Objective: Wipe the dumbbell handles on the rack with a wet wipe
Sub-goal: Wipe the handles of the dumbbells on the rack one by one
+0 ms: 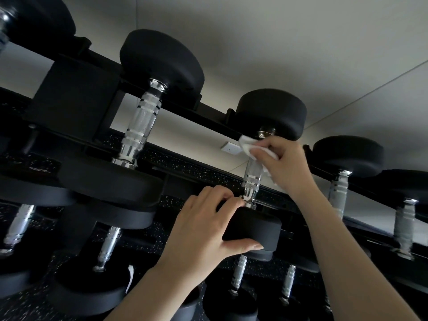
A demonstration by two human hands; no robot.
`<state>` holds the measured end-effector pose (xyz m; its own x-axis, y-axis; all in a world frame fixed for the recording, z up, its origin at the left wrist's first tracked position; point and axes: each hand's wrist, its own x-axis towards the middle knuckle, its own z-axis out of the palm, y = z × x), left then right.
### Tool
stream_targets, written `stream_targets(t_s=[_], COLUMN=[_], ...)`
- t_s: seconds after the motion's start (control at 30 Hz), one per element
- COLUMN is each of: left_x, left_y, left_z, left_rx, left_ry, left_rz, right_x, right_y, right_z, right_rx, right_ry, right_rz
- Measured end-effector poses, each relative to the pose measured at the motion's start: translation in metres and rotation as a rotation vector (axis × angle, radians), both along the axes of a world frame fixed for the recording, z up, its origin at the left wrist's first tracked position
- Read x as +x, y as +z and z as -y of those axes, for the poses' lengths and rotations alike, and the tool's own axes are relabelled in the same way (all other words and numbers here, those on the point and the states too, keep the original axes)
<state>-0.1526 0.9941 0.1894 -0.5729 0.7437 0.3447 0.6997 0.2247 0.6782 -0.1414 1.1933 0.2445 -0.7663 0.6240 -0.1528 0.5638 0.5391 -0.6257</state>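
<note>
Right hand (283, 166) clamps wet wipe (249, 145) around chrome handle (251, 179); left hand (203, 230) grips dumbbell head (254, 229).

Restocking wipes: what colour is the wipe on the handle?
White wipe, seen in the head view.

- A rack (76, 93) held dumbbells in rows, one tier above another.
- On the upper tier, one dumbbell (254, 225) sat between a larger dumbbell (139, 126) to its left and another dumbbell (340, 181) to its right.
- The right hand (287, 167) was on the upper part of the middle dumbbell's handle (251, 179), with a wipe (249, 145) between hand and handle.
- The left hand (203, 232) was on that dumbbell's near head.
- A wall socket (231, 148) lay behind the rack.
</note>
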Motion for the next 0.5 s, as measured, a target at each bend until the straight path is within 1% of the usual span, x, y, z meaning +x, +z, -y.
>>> stream_targets(t_s=[0.13,0.23,0.3,0.5], left_x=[-0.004,-0.009,-0.013,0.004], left_y=[0.004,0.01,0.016,0.036], left_z=[0.0,0.0,-0.003,-0.038], left_rx=[-0.012,-0.045,-0.078,-0.117], left_ry=[-0.047,-0.097,-0.128,-0.246], left_rz=[0.015,-0.009,-0.038,-0.111], right_x=[0.024,0.043,0.054,0.096], right_y=[0.001,0.005,0.007,0.017], right_z=[0.017,0.028,0.027,0.0], right_rx=[-0.149,-0.198,-0.139,0.099], right_ry=[0.023,-0.021,-0.063,-0.105], right_rz=[0.043,-0.035,-0.083,-0.086])
